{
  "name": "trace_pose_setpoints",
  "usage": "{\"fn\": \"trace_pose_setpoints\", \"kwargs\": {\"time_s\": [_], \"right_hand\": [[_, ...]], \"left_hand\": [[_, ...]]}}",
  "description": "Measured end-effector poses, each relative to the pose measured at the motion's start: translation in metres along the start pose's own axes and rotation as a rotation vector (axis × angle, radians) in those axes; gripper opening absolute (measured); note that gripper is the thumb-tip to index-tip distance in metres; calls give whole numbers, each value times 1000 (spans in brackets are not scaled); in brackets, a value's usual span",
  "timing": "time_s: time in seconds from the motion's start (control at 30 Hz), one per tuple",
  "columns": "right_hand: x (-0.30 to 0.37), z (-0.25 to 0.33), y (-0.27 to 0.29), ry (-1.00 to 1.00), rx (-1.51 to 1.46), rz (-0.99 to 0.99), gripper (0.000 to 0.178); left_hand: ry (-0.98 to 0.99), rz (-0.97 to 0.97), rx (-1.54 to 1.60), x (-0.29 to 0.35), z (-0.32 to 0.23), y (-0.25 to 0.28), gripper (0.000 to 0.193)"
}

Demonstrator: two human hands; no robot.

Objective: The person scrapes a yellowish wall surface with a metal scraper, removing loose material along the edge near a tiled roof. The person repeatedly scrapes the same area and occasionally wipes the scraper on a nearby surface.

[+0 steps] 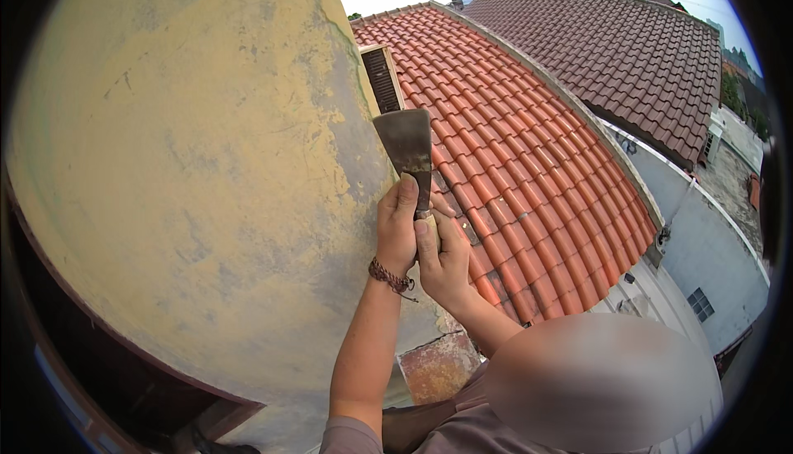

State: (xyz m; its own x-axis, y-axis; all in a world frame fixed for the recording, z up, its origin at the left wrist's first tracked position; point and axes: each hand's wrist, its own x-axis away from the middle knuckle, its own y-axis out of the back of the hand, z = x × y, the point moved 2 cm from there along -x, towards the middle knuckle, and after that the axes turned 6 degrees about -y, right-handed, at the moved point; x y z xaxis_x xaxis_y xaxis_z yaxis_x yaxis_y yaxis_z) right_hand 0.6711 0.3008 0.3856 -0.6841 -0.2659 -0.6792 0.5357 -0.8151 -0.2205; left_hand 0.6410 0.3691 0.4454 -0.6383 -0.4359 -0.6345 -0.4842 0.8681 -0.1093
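Head view: peeling yellow wall, orange tiled roof beyond its right edge; near that edge, left hand and right hand clasp a scraper blade-up.

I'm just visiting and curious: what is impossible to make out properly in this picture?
Head view, scraper: most of its grip end is covered by the left hand and right hand.
Head view, lower right: an oval blur hides whatever lies behind it.
Head view, small window: too small to see inside.
Head view, left sleeve: cut off by the lower edge.
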Motion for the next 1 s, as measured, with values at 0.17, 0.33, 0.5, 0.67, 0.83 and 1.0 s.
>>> {"fn": "trace_pose_setpoints", "kwargs": {"time_s": [0.17, 0.33, 0.5, 0.67, 0.83, 1.0], "right_hand": [[-10, -10, -5, -74, -123, 68, 30], [-13, 3, -11, 29, -114, 3, 28], [-21, 17, -14, -57, -153, 39, 29], [-20, 25, -16, -51, -149, 7, 29], [-30, 33, -23, -50, -138, 11, 33], [-22, 32, -21, -97, -158, 52, 35]], "left_hand": [[-75, -33, -98, -11, -3, 3, 48], [-24, -22, -49, -13, -8, 4, 50], [-28, -20, -62, -23, -20, 3, 50], [24, -27, -19, -21, -29, -1, 49], [4, 23, -67, -34, -39, 4, 56], [41, 10, -62, -28, -36, 6, 55]]}}
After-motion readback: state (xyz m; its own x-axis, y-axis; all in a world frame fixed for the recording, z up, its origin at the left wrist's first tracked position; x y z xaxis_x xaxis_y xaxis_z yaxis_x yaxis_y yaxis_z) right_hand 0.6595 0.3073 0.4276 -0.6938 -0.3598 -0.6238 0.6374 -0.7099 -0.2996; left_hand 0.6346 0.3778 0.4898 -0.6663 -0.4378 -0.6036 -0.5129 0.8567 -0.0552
